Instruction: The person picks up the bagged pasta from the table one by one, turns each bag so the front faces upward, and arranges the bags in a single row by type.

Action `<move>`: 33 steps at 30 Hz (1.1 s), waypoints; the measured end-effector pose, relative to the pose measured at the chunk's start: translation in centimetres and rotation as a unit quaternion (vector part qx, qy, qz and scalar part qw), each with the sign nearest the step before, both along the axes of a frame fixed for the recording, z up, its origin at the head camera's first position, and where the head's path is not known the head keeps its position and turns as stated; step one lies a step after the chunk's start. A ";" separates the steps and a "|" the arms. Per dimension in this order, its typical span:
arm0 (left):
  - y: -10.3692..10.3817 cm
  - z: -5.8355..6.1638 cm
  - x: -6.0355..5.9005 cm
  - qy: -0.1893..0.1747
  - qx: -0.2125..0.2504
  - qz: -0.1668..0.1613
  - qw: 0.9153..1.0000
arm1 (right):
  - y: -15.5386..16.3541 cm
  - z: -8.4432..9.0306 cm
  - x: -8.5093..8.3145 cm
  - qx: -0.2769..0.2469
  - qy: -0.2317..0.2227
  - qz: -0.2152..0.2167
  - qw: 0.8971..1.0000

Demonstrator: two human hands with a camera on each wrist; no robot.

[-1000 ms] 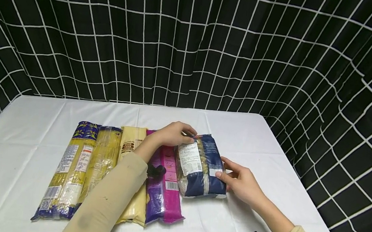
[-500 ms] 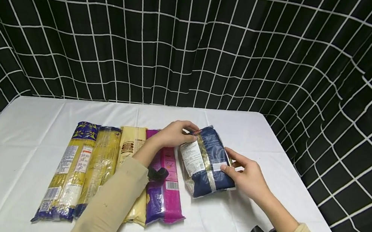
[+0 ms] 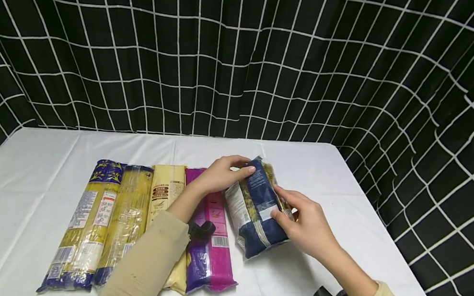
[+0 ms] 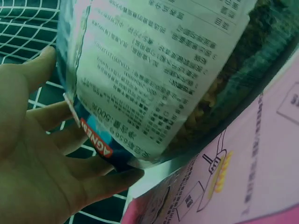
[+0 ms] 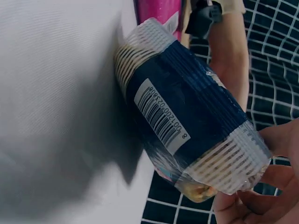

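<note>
Right of the desk's (image 3: pixel 337 187) middle, well in from the right edge: a navy AGNESI pasta bag (image 3: pixel 258 208), tilted, upper end toward the far edge, between the left grip (image 3: pixel 221 175) and the right grip (image 3: pixel 303 220). On the left, a partly closed hold at the bag's upper left corner, thumb over the navy band. On the right, a pinch at the bag's side, thumb on the front by a white sticker (image 3: pixel 268 213), index finger along the side. Contact between bag and desk: impossible to tell.

In the head view, mostly the front, with a clear strip of short dry pasta. In the left wrist view, the white label (image 4: pixel 154 79) up close, the red AGNESI logo (image 4: pixel 96 138) legible, fingers fanned around that end. Only in the right wrist view, the bottom end with its barcode (image 5: pixel 162 116) between striped patches.

Just left of the bag, flat on the desk: a magenta-and-purple packet (image 3: pixel 220 267), with line drawings visible from the left wrist; next, a cream packet (image 3: pixel 167 179), partly behind the left sleeve (image 3: pixel 143 258); then two yellow-and-blue spaghetti packets (image 3: pixel 80 233), side by side toward the left edge. Beyond the far edge, a black grid-patterned curtain (image 3: pixel 230 46).
</note>
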State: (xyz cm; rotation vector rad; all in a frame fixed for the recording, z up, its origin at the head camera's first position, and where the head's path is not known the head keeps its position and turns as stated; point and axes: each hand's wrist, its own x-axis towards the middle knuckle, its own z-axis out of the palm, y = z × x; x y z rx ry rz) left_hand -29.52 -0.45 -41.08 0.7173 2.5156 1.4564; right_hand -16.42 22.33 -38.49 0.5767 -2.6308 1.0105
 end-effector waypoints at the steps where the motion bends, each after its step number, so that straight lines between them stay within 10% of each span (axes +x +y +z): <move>1: 0.0 0.0 0.0 -0.001 0.000 0.001 1.000 | -0.2 0.0 0.1 0.004 0.005 0.002 1.000; 10: -0.4 -0.3 -0.2 -0.013 0.053 0.001 0.999 | -0.9 -0.1 -0.2 0.005 0.025 0.017 1.000; 16: -0.4 -0.1 -0.2 -0.043 0.100 -0.016 0.994 | -0.4 -0.3 -1.1 -0.080 -0.046 -0.001 0.996; 33: -0.6 -0.6 -0.3 -0.076 0.172 -0.038 0.981 | -0.9 -2.3 -3.7 -0.234 -0.260 0.004 0.937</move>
